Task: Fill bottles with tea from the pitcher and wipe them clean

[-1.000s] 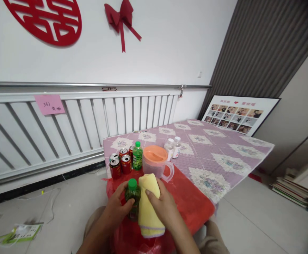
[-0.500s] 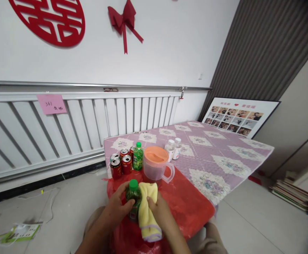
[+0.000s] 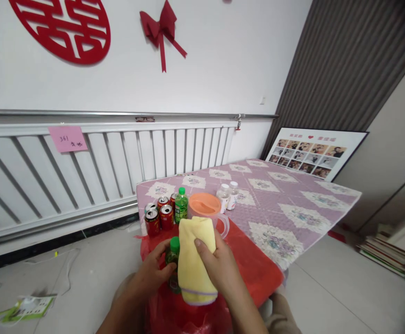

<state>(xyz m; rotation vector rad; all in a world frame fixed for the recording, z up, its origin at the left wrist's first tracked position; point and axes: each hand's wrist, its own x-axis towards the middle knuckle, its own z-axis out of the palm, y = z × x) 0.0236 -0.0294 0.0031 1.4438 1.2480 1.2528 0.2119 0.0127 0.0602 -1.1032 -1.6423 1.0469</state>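
My left hand (image 3: 156,267) is wrapped round a green-capped plastic bottle (image 3: 173,273) that stands upright on the red plastic sheet (image 3: 254,264). A folded yellow cloth (image 3: 193,260) with a pale purple edge is gripped in my right hand (image 3: 218,260), raised just right of the bottle and hiding part of it. Behind the cloth is a clear plastic jug (image 3: 223,225) with an orange lid (image 3: 204,204), its lower part covered from view. Another green-capped bottle (image 3: 181,206) stands left of the jug, beside several red drink cans (image 3: 167,217).
Two small white-capped bottles (image 3: 233,195) stand behind the jug on the flowered cover (image 3: 275,199). A white radiator (image 3: 112,162) runs along the wall. A photo board (image 3: 313,153) leans at the back right. A power strip (image 3: 32,306) with cables lies on the floor at left.
My right hand has lifted the yellow cloth, which now shows broader and covers the lower jug and part of the bottle. My left hand stays on the bottle.
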